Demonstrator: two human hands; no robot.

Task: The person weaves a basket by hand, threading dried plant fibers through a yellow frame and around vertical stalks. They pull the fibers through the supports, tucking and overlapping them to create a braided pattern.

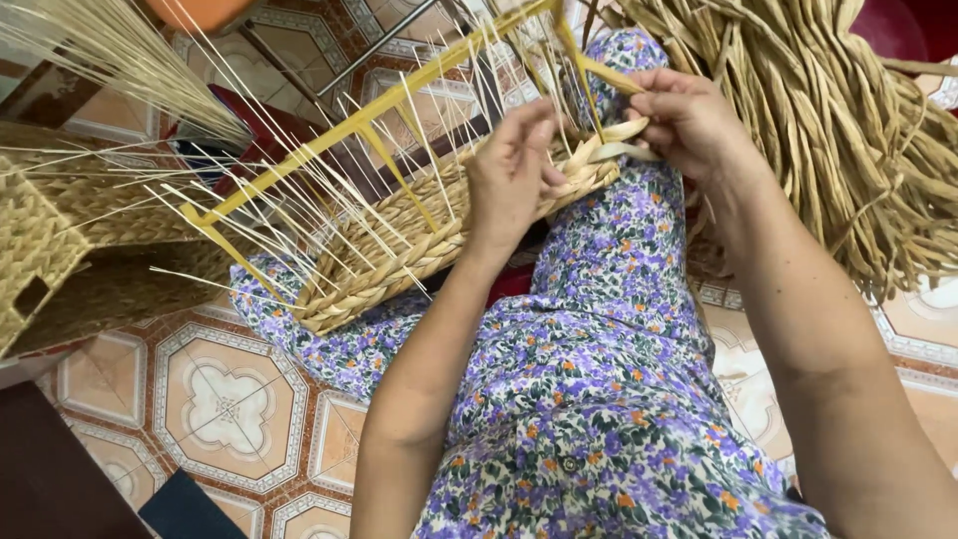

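Half-woven basket of braided tan straw on a yellow frame (439,225) lying across the lap — long axis from near-left to far-right. Both hands at the far-right end: right hand (689,120) pinching a flat pale straw strand (624,152) at the rim, left hand (514,170) curled against the braid just left of it. Loose straw bundle (848,120) piled right, nearer the right hand.

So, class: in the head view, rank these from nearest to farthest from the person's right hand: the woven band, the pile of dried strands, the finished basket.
1. Woven band: under the right hand.
2. Strand pile: just right of it.
3. Finished basket: far left edge.
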